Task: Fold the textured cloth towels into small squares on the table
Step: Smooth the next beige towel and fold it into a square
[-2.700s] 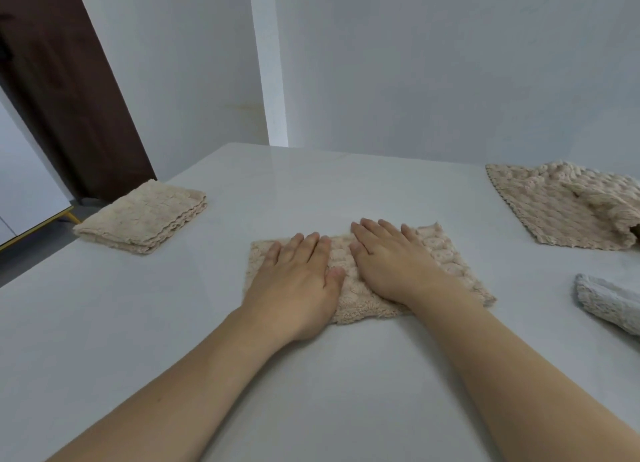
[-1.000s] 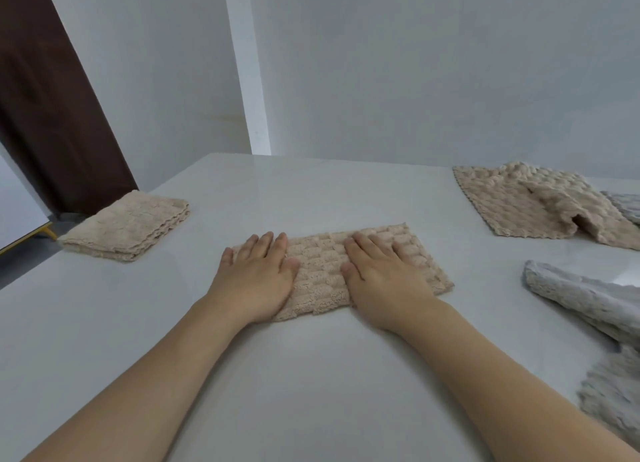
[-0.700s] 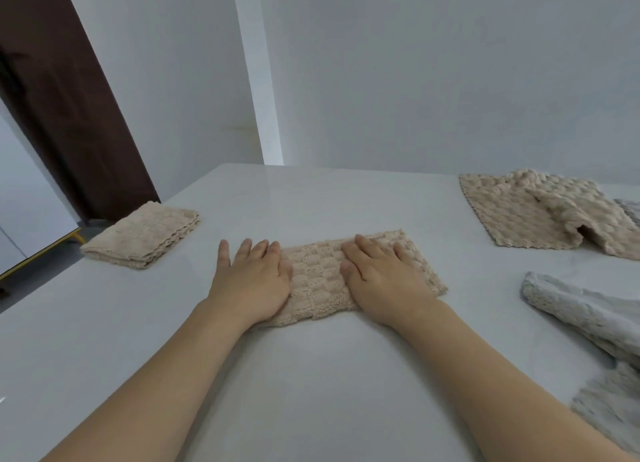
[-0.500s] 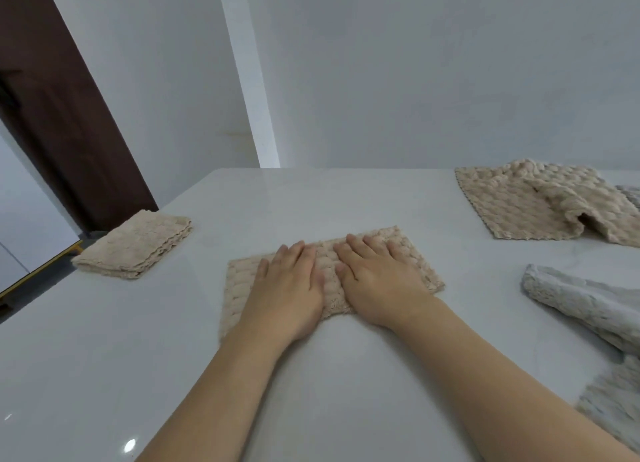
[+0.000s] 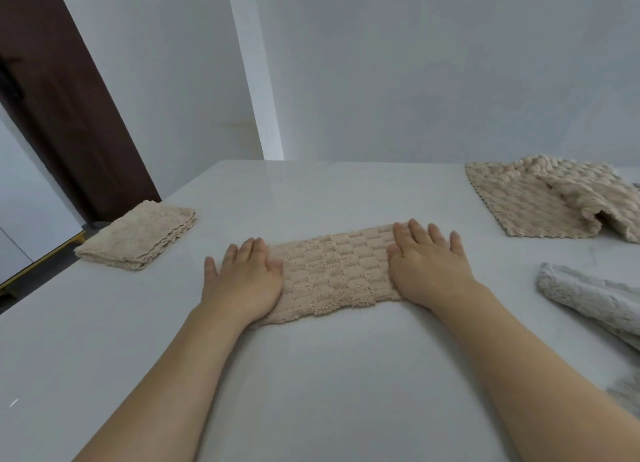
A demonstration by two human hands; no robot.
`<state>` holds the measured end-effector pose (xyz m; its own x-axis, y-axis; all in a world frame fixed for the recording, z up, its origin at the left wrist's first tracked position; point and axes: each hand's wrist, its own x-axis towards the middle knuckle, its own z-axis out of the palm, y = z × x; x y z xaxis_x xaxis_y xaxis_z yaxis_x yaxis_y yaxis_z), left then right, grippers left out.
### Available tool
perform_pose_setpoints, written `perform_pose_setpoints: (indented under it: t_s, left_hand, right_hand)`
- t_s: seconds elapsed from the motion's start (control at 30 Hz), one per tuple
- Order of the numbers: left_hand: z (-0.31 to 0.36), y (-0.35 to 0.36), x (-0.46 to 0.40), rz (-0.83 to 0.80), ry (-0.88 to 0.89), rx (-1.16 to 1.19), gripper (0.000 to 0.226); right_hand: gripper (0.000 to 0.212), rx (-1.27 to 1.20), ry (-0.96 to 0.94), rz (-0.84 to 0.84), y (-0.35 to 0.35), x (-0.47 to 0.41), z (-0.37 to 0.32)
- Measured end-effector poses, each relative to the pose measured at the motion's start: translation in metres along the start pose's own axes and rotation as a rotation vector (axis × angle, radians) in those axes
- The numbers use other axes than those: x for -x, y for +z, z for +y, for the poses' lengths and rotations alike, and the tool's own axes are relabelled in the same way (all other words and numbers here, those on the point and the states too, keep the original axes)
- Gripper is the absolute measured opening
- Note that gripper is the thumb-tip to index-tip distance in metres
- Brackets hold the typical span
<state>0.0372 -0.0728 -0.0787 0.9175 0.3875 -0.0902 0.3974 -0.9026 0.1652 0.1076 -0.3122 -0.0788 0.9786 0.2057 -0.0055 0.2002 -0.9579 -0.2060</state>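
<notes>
A beige textured towel lies folded into a long strip in the middle of the white table. My left hand rests flat on its left end, fingers together and stretched out. My right hand presses flat on its right end in the same way. Neither hand grips the cloth. The strip's two ends are hidden under my palms.
A small folded stack of beige towels sits near the table's left edge. An unfolded, rumpled beige towel lies at the back right. A grey fluffy towel lies at the right edge. Walls stand close behind the table.
My hands were side by side at the towel's middle half a second ago. They have slid apart, the left one leftward and the right one rightward, to the two ends of the strip.
</notes>
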Motion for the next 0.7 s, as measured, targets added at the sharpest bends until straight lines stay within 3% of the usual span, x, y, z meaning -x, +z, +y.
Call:
perform_pose_setpoints:
  t_s: [0.1,0.17,0.27,0.53,0.7]
  left_hand:
    - [0.015,-0.003,0.007,0.189,0.067,-0.041,0.059]
    - [0.031,0.000,0.015,0.244,0.212,-0.020,0.058]
    - [0.046,0.013,0.021,0.120,0.339,-0.055,0.059]
    - [0.044,0.014,0.016,0.029,0.312,-0.063,0.059]
    - [0.004,0.003,-0.008,-0.005,0.069,0.043,0.058]
  right_hand:
    - [0.054,0.006,-0.119,0.180,-0.003,0.003,-0.015]
    - [0.053,-0.082,-0.278,0.133,-0.004,0.008,-0.029]
    - [0.053,-0.032,-0.362,-0.004,0.007,0.012,-0.037]
    - [0.053,0.024,-0.337,-0.016,0.013,0.009,-0.035]
    - [0.055,0.023,-0.191,-0.037,0.004,0.003,-0.012]
